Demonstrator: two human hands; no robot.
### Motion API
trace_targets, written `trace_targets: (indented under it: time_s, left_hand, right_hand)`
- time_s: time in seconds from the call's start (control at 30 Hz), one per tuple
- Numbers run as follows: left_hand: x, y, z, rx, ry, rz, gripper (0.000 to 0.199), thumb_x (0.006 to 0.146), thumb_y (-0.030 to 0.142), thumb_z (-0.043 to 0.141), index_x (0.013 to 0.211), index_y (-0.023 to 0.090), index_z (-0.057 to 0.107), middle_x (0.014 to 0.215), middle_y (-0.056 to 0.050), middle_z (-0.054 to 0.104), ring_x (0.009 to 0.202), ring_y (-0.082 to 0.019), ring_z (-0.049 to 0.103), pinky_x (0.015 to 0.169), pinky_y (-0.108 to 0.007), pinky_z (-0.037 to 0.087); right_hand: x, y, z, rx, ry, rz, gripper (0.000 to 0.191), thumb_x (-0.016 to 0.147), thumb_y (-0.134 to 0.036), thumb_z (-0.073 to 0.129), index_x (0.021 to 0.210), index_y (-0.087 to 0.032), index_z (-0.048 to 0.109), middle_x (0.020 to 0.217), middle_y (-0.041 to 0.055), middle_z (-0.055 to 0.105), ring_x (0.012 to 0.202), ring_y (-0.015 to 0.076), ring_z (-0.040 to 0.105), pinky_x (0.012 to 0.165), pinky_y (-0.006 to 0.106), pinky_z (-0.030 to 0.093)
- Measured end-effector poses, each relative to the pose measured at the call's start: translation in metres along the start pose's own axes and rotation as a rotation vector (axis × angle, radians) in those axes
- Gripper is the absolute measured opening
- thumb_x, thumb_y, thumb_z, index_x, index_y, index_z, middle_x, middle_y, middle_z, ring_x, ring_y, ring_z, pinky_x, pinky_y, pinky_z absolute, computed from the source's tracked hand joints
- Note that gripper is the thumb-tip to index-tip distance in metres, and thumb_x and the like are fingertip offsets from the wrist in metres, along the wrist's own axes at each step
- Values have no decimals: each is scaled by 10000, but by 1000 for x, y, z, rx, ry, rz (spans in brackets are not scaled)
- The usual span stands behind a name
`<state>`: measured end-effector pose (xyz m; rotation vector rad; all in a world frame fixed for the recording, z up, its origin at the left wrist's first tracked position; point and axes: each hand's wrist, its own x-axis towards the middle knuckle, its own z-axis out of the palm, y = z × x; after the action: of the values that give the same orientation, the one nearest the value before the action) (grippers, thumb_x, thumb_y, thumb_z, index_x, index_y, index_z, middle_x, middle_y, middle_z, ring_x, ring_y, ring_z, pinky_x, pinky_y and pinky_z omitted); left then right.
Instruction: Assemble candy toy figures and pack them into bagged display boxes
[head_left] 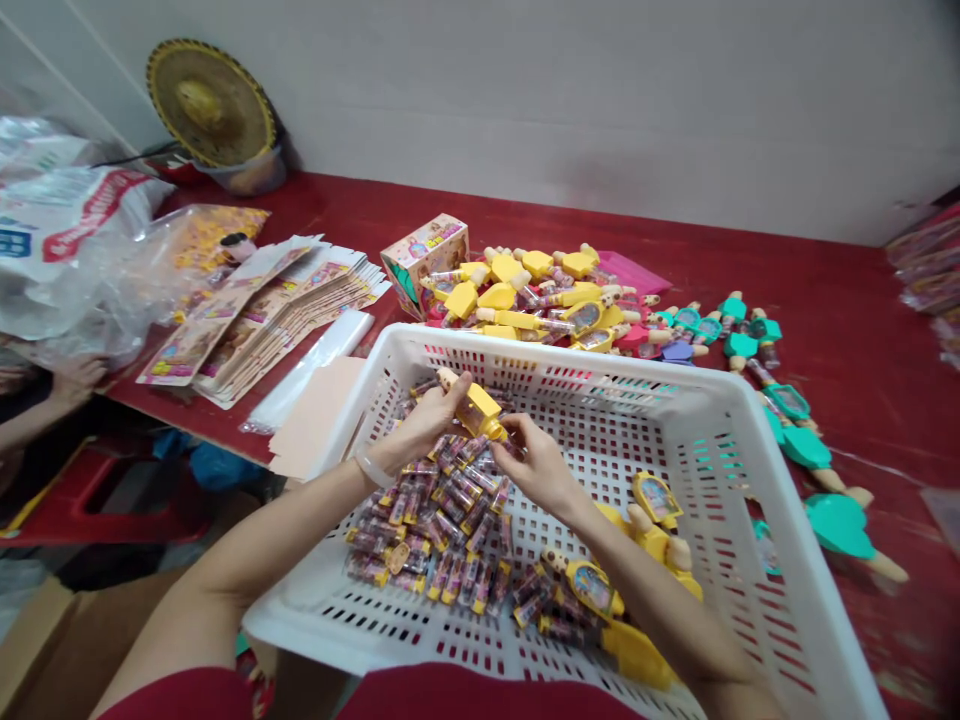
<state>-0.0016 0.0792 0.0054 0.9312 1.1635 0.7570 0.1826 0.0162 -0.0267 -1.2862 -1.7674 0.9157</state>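
Observation:
Over the white plastic basket [697, 400], my left hand [435, 418] grips a yellow plastic toy piece [480, 408] with a pale figure at its upper end. My right hand [541, 465] is closed in a pinch at the piece's lower neck, on what looks like a small tube, mostly covered by the fingers. Beneath both hands lies a heap of small clear tubes [450, 510] with dark contents and yellow ends. Several finished-looking yellow toys [592, 588] lie in the basket's right part, partly behind my right forearm.
Behind the basket are a pile of yellow toys [517, 290] and a printed box [427, 258]. Green toys [806, 445] lie to the right on the red table [847, 310]. Flattened cartons [277, 310] and plastic bags [67, 240] are left, near another person's hand [75, 385].

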Motion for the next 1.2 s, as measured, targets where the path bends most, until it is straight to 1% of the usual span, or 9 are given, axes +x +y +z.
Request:
trace_targets:
  time_s: [0.1, 0.17, 0.27, 0.4, 0.5, 0.6, 0.87, 1.1, 1.2]
  left_hand:
    - [-3, 0, 3, 15, 28, 92, 727, 641, 816, 649, 856, 122, 646, 707, -82, 674, 638, -198, 635, 575, -302, 524]
    - [-5, -1, 4, 56, 105, 196, 664, 660, 755, 694, 851, 122, 640, 724, -71, 678, 626, -182, 624, 581, -286, 513]
    - [-12, 0, 8, 91, 220, 345, 527, 724, 628, 732, 847, 125, 640, 778, -57, 688, 671, -167, 623, 632, -266, 507]
    - [-24, 7, 13, 101, 239, 434, 418, 802, 538, 696, 860, 127, 646, 784, -37, 663, 688, -151, 596, 629, -250, 482]
    - [-29, 10, 16, 86, 251, 456, 378, 839, 512, 662, 868, 137, 629, 788, -24, 640, 695, -141, 568, 650, -251, 469]
    - [-29, 10, 19, 95, 261, 474, 358, 882, 506, 604, 861, 148, 607, 790, -15, 627, 719, -141, 554, 691, -256, 459]
    - [-29, 11, 27, 178, 357, 382, 387, 876, 546, 576, 811, 166, 582, 782, -23, 637, 737, -160, 560, 671, -260, 428]
    - [-33, 15, 30, 188, 376, 356, 435, 853, 588, 580, 751, 165, 579, 718, -19, 612, 703, -160, 534, 646, -262, 422]
    - [-34, 15, 29, 156, 344, 341, 468, 836, 620, 586, 751, 161, 567, 706, -17, 595, 679, -151, 513, 628, -262, 416]
  right_hand:
    - [-3, -3, 3, 23, 125, -39, 221, 911, -318, 591, 1089, -186, 585, 966, 55, 671, 808, 171, 616, 729, 289, 481]
    - [-4, -2, 5, 8, 188, -75, 209, 921, -324, 609, 1082, -191, 597, 986, 57, 669, 855, 179, 627, 762, 297, 493]
    - [-4, -3, 8, -19, 253, -128, 198, 925, -344, 639, 1056, -198, 611, 942, 43, 673, 814, 172, 635, 739, 292, 515]
    - [-5, -10, 13, -115, 365, -374, 217, 937, -301, 643, 1113, -183, 593, 901, 56, 676, 776, 169, 651, 671, 277, 531]
    - [-5, -17, 13, -218, 427, -526, 259, 932, -242, 651, 1161, -157, 567, 895, 83, 683, 776, 175, 663, 651, 268, 529]
    - [-6, -25, 10, -340, 443, -564, 273, 931, -220, 647, 1173, -131, 558, 876, 100, 690, 740, 181, 666, 612, 264, 512]
    - [-11, -40, 9, -684, 494, -495, 228, 964, -255, 593, 1137, -108, 569, 818, 98, 702, 599, 170, 620, 543, 292, 421]
    - [-10, -45, 5, -725, 467, -505, 216, 974, -257, 579, 1117, -96, 566, 807, 101, 694, 583, 168, 599, 534, 294, 405]
    - [-9, -47, 2, -731, 436, -514, 224, 979, -259, 565, 1112, -79, 565, 799, 104, 684, 582, 171, 599, 529, 295, 417]
